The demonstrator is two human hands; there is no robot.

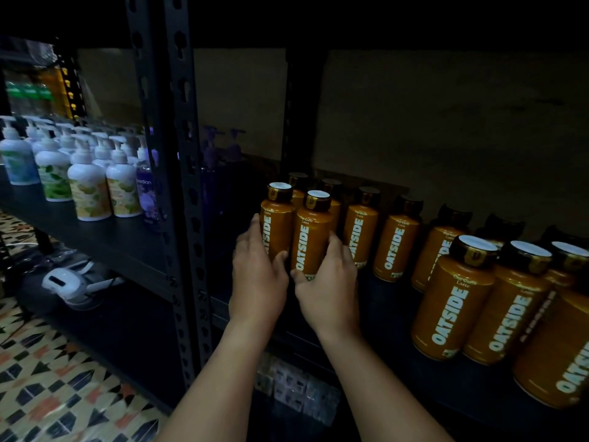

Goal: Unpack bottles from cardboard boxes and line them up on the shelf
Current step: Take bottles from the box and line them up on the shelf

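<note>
Fingers of my left hand curl round the left amber plastic OATSIDE bottle, thumb across its front; my right hand grips the neighbouring amber OATSIDE bottle the same way. I see both bottles upright, long axes vertical, white-topped dark caps pointing to twelve o'clock, labels facing me, sides touching. They stand on the dark metal shelf at the left end of a row of matching amber bottles that runs off toward four o'clock, with more behind. At nine o'clock, past the perforated black upright post, white pump-dispenser bottles stand on the neighbouring shelf. Patterned floor tiles show at seven o'clock.
</note>
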